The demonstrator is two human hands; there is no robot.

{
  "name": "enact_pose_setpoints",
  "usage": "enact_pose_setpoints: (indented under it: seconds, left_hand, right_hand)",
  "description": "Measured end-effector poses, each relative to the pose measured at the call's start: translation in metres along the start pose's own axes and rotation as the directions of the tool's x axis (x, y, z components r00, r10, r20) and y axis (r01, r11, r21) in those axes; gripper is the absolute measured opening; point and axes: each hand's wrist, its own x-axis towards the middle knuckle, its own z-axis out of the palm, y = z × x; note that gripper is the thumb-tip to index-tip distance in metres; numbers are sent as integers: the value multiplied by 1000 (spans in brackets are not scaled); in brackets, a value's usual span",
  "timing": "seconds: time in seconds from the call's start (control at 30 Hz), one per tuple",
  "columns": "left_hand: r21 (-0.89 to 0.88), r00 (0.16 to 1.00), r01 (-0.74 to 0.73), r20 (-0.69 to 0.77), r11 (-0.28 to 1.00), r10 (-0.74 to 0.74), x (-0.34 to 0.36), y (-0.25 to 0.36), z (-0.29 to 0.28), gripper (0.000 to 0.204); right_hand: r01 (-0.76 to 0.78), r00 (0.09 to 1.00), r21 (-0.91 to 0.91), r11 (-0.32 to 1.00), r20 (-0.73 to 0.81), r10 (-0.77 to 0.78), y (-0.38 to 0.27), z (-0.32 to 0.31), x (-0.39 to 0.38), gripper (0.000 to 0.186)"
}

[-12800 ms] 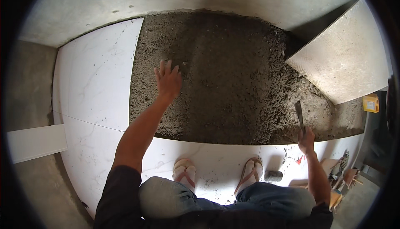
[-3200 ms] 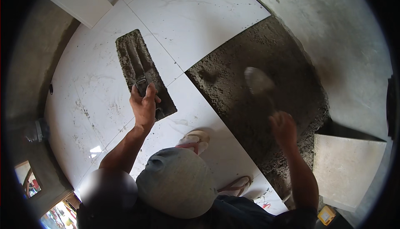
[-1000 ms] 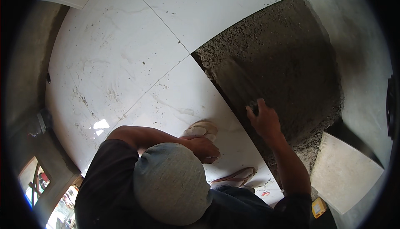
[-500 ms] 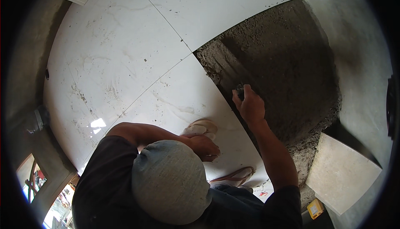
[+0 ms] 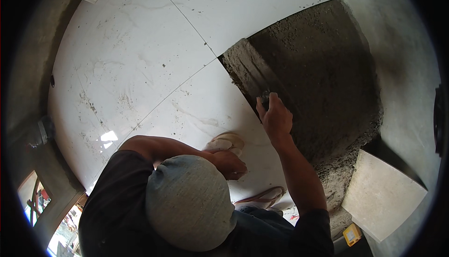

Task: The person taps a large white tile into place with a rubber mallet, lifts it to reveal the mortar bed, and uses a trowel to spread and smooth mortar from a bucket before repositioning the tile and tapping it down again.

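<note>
Right hand (image 5: 278, 119) clamped on the handle of a plastering float (image 5: 255, 67), fingers wrapped around it; long rectangular blade, mortar-smeared top. Float sits on the wet mortar bed (image 5: 327, 70), at its left edge, far end at the corner where the white marble-look floor tiles (image 5: 140, 65) meet. Left hand (image 5: 230, 164) bent in front of the knee (image 5: 189, 203), fingers curled down near the left flip-flop (image 5: 227, 142); can't tell if it grips anything (underside hidden).

Containers: the bed fills a recess bounded by tiles on the left and top and the grey wall (image 5: 404, 65) on the right, dark grey mortar inside, crumbly along the near right edge. Small yellow box-shaped item (image 5: 351, 234) lower right, contents can't be told. Writing: pale panel on the yellow item, marks too small to read. Beige tile (image 5: 386, 194), textured face showing, tilted beside the bed, just above the yellow item.
</note>
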Motion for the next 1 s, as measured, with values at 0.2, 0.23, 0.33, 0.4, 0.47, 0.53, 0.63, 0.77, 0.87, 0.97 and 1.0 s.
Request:
enact_pose_setpoints:
  seconds: [0.2,0.23,0.33,0.4,0.47,0.53,0.63,0.77,0.87,0.97,1.0]
  left_hand:
    - [-19,999,-9,-32,1000,9,-1,-6,7,16]
    - [-21,999,-9,-37,1000,8,-2,-4,8,16]
    - [23,997,35,68,999,-36,3,2,1,17]
    - [-3,1000,17,3,1000,-17,0,4,-1,17]
    - [-12,999,9,-45,1000,-9,-2,3,3,17]
    - [-28,995,3,-103,1000,-6,-3,-1,7,16]
    - [-27,999,26,-37,999,-27,0,0,6,16]
    - [-6,999,33,-32,999,-33,0,4,1,16]
    - [-16,998,17,-56,1000,-18,-1,0,6,17]
    - [0,999,21,-46,1000,-21,-2,2,2,18]
    - [2,999,17,-52,1000,-16,-2,3,1,18]
  right_hand:
    - [21,998,-33,999,53,-20,18,-13,-23,33]
    - [26,998,-34,999,56,-24,15,-10,-22,33]
    - [10,999,13,1000,52,-11,8,-7,-12,33]
    - [5,994,-40,999,110,0,1,-9,-1,34]
    - [0,999,-15,1000,48,1,7,-12,-6,34]
    - [6,1000,10,1000,-5,-6,8,-15,-7,35]
    - [-6,1000,-60,998,-24,5,8,-23,-7,35]
    - [-21,999,-40,999,49,22,-3,-11,0,34]
    - [-29,999,-46,998,-19,28,0,-7,1,33]
    - [-22,992,-25,999,-128,19,1,-11,-1,32]
    - [-18,990,-21,1000,-141,15,1,-14,-3,32]
